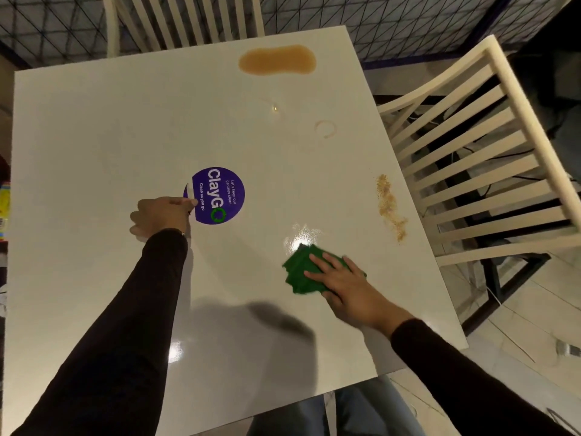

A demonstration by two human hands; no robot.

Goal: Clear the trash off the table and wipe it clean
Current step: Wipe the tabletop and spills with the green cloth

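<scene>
A round purple sticker [220, 196] lies near the middle of the white table [94, 127]. My left hand [160, 215] pinches its lifted left edge, which is peeled back to show white. My right hand [339, 278] presses flat with straight fingers on a folded green cloth [298, 272] at the front right. A brown liquid spill [276, 59] sits at the far edge. A faint ring stain [325, 129] and a streak of tan crumbs [390, 206] mark the right side.
A white slatted chair [471, 158] stands close to the table's right edge and another chair [195, 17] at the far side. Colourful items [4, 206] show at the left edge. My knees [361, 410] are below the front edge.
</scene>
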